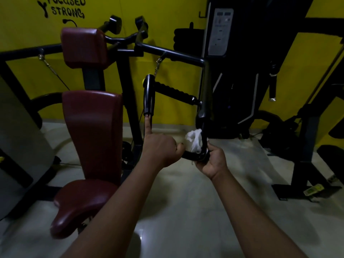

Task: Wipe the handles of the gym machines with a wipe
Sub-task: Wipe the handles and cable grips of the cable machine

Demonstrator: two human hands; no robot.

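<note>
Right grip (pixel 212 161) curls round wipe (pixel 195 139) and handle (pixel 190 155).

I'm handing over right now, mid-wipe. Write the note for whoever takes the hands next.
Left hand: grips the lower bar. Its index finger points straight up and touches the bottom of the upright grip.
Right hand: holds the white wipe against the side bar near its bottom corner.
Done: the picture does not show which parts are already wiped.
Left: probably the upright grip and the ribbed grip, then the black machine to the right.
</note>
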